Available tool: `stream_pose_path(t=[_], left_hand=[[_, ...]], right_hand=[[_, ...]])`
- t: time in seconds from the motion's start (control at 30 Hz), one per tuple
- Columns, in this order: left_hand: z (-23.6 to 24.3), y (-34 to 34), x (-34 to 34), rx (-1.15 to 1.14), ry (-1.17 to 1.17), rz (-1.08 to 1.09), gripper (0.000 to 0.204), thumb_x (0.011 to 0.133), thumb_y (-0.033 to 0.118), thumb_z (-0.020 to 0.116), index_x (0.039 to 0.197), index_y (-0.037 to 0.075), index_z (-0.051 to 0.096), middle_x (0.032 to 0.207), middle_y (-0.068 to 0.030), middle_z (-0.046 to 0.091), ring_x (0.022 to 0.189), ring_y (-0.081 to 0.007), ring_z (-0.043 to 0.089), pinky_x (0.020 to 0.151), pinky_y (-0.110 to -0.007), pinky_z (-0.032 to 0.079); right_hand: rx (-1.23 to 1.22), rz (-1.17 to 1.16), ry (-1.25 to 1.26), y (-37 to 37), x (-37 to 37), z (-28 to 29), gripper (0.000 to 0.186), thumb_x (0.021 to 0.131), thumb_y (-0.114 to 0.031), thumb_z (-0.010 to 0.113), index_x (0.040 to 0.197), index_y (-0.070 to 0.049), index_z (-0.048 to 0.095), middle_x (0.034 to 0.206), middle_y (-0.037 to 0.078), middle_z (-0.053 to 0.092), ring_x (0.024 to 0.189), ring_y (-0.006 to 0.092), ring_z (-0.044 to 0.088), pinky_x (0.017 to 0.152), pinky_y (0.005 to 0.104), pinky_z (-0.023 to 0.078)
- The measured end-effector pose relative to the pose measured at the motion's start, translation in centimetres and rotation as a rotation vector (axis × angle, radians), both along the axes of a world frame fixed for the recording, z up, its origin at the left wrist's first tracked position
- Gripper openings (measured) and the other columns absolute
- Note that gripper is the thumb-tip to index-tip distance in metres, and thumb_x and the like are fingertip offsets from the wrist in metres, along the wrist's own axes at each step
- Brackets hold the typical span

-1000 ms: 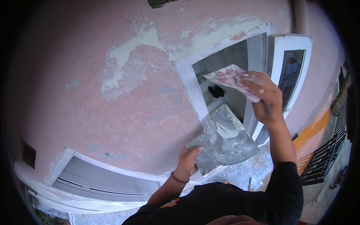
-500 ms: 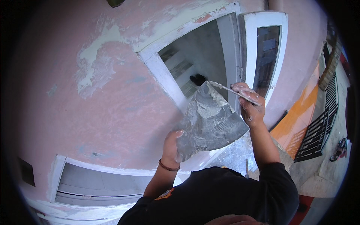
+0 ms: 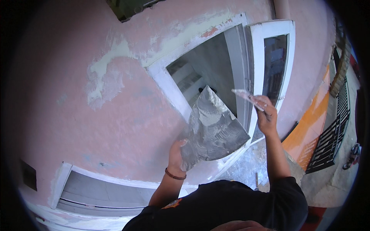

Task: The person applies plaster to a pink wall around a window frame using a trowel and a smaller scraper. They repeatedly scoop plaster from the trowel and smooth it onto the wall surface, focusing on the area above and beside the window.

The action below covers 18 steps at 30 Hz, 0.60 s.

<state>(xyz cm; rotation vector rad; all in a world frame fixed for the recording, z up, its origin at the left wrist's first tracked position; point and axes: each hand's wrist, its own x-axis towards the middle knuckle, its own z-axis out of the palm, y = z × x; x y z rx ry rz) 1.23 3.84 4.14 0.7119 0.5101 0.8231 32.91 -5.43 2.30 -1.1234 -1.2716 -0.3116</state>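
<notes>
Paste lies pale and ridged across a grey board, brightest toward its upper corner and right-hand edge. The left hand has hold of the board at its lower left; the thumb side shows against the edge, but the fingers are out of sight, so how far they wrap underneath cannot be told. The right hand is curled closed on the near end of a thin, flat scraper, itself smeared pale. The scraper's far end points up and to the left, near the board's upper right edge yet apart from it.

Both tools are held up in front of a pink wall and a white frame, whose glazed panel stands swung outward. A pale patch marks the wall to the frame's left.

The step in hand seems to be working paste between scraper and board; whether the blade carries a load is too unclear to say. The next move appears to call for a steady, level board and a low blade angle, keeping the paste off the edge.
</notes>
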Motion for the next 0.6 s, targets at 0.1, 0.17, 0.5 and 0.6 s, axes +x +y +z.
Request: stream_pose_path(t=[0.1,0.17,0.5,0.6], left_hand=[[0.2,0.3,0.0,-0.053,0.218,0.041,0.044,0.087,0.020,0.053,0.124,-0.005,0.059,0.107,-0.0170,0.069,0.095,-0.0290,0.070,0.085,-0.042,0.058],[0.3,0.3,0.2,0.054,0.191,0.017,0.042,0.087,0.017,0.054,0.123,-0.004,0.060,0.107,-0.0153,0.068,0.095,-0.0275,0.070,0.085,-0.041,0.058],[0.1,0.8,0.9,0.202,0.310,0.132,0.040,0.086,0.009,0.056,0.125,-0.003,0.059,0.111,-0.0123,0.067,0.101,-0.0244,0.068,0.091,-0.038,0.054],[-0.3,0.9,1.1,0.208,0.261,0.138,0.042,0.086,0.009,0.056,0.126,-0.004,0.058,0.112,-0.0121,0.068,0.102,-0.0241,0.068,0.091,-0.038,0.054]], right_hand=[[0.103,-0.226,-0.217,1.3,0.5,4.5,0.039,0.078,0.010,0.061,0.112,-0.008,0.073,0.111,0.012,0.071,0.109,0.0348,0.064,0.093,0.0410,0.051],[0.130,-0.280,-0.371,2.8,0.1,7.8,0.039,0.076,0.007,0.065,0.110,-0.009,0.074,0.112,0.008,0.072,0.112,0.0337,0.064,0.094,0.0430,0.050],[0.301,-0.294,-0.653,9.4,-2.6,14.2,0.038,0.069,-0.001,0.067,0.105,-0.012,0.074,0.114,0.003,0.071,0.114,0.0267,0.064,0.094,0.0460,0.047],[0.319,-0.306,-0.655,9.7,-2.2,14.1,0.037,0.070,-0.003,0.068,0.105,-0.012,0.073,0.114,0.003,0.071,0.115,0.0264,0.063,0.094,0.0456,0.047]])
